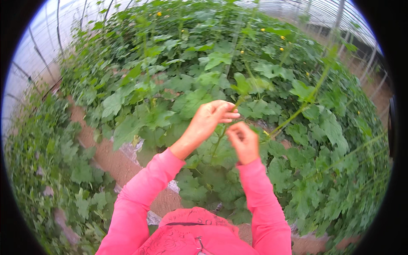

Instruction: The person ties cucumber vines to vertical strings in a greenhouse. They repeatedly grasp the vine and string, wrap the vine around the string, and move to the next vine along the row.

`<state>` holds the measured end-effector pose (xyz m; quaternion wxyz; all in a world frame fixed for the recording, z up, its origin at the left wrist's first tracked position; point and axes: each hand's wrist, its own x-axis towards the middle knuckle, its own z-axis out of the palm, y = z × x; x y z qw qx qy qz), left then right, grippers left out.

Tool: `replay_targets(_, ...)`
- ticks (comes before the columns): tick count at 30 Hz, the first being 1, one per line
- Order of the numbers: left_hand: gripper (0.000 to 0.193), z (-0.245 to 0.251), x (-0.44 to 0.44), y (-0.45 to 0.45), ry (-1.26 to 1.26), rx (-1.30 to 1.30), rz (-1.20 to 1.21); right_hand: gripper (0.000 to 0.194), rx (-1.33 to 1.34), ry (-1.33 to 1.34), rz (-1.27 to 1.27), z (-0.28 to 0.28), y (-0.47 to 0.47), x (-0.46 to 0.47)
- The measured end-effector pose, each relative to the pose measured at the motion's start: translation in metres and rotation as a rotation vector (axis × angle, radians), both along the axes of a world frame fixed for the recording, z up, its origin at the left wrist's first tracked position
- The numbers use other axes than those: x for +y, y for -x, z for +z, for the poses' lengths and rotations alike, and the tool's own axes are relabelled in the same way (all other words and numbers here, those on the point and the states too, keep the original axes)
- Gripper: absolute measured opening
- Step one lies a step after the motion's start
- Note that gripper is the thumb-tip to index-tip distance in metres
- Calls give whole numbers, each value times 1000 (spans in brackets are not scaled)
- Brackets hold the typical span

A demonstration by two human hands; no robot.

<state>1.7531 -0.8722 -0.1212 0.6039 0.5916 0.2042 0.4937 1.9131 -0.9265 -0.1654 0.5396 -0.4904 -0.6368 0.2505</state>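
My left hand (214,115) holds a green vine stem (220,139) between thumb and fingers, near the picture's middle. Just below and to the right of it, my right hand (244,138) has its fingers curled close beside the same stem; it is slightly blurred, and whether it grips anything cannot be told. Above my left hand the young leafy top of the vine (243,85) stands up. Broad lobed leaves (194,102) surround both hands. To the right, a thicker stem (295,115) slants upward.
Dense rows of vines with small yellow flowers (282,37) fill the greenhouse. A bare soil path (111,159) edged with plastic film (130,151) runs at the left, with low plants (79,172) beyond it. Metal poles (369,62) stand at the upper right.
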Motion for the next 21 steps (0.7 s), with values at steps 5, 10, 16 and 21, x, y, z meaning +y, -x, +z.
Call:
replay_targets(5,25,-16,17,33,-106,61,11,10,22,-83,-45,28,-2,37)
replay_targets(10,22,-27,39,62,72,8,-248,21,319,127,295,41,28,69)
replay_targets(16,24,-44,67,96,117,117,-363,21,296,208,434,30,58,86)
replay_targets(21,26,-50,81,102,102,147,-363,17,349,234,446,15,54,88)
